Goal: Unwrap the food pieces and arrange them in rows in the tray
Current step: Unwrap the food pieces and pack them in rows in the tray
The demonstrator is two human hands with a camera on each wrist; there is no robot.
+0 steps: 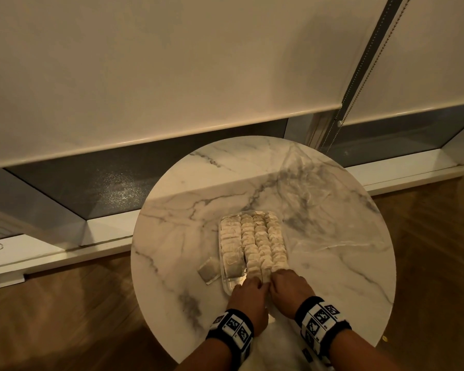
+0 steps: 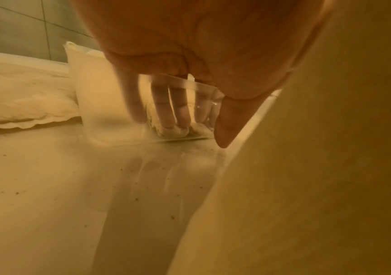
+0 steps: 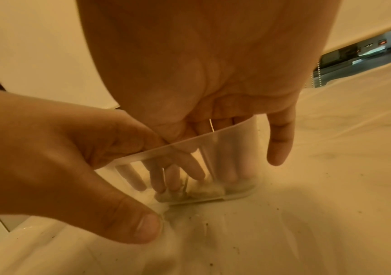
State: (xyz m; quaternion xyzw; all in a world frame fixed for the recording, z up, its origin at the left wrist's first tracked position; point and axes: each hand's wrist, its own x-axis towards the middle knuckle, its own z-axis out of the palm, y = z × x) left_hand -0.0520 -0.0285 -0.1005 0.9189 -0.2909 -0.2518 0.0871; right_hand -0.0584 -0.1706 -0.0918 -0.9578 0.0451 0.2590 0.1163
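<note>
Clear plastic tray [image 1: 223, 266] sits on the round marble counter [image 1: 332, 277], filled with rows of pale food pieces [image 1: 260, 236]. Left hand [image 1: 248, 297] and right hand [image 1: 289, 289] meet at the tray's near end, fingers [image 3: 178, 178] extended down inside it, touching the pieces; nothing is gripped. One piece [image 1: 209, 270] lies just left of the tray; clear wrap [image 1: 314, 210] lies right. Wristbands [image 1: 319, 317] carry black-and-white coded markers; no legible writing.

Right hand [image 3: 213, 78] fingers inside clear tray [image 3: 166, 152], left hand [image 3: 60, 158] beside
</note>
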